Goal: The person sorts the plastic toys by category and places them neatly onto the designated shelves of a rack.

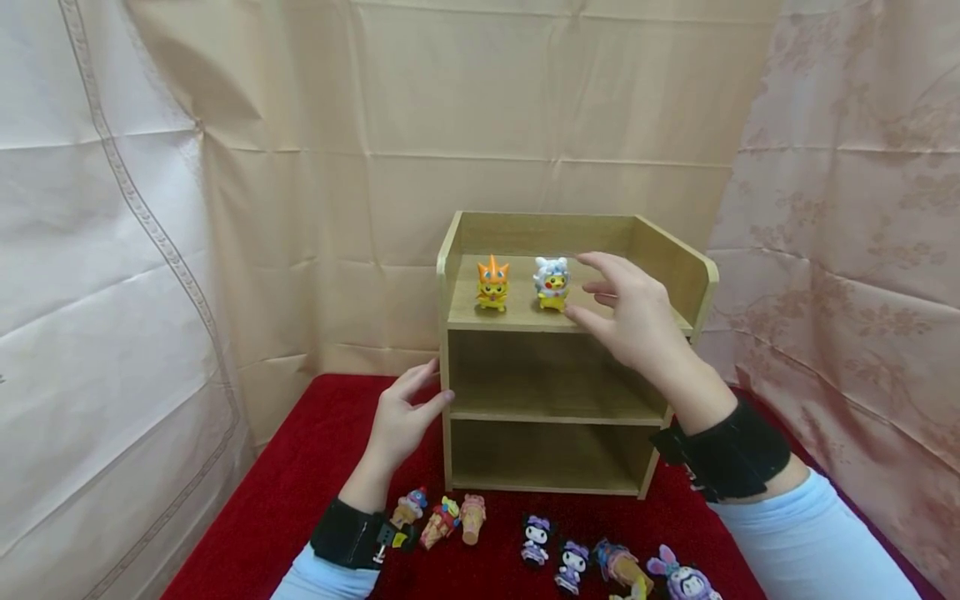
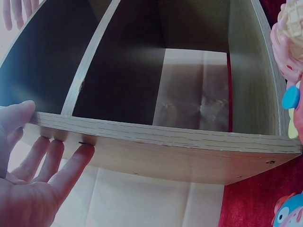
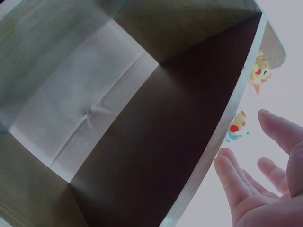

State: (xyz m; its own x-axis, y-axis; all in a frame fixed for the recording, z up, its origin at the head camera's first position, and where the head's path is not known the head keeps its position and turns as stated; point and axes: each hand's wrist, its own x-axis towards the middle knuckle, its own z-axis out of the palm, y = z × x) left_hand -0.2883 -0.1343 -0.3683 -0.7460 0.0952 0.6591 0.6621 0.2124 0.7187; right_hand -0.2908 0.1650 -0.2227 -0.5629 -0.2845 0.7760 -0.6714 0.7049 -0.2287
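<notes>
While the shelf unit (image 1: 555, 417) was touched by the left grip (image 1: 402, 421), fingers parted, the right grip (image 1: 630, 308) was held apart just beside the white-hooded figurine (image 1: 552, 285) on the top shelf (image 1: 517, 293).

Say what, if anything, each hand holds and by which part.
The left hand grips the wooden shelf unit by its left panel's front edge; the right hand holds nothing.
</notes>
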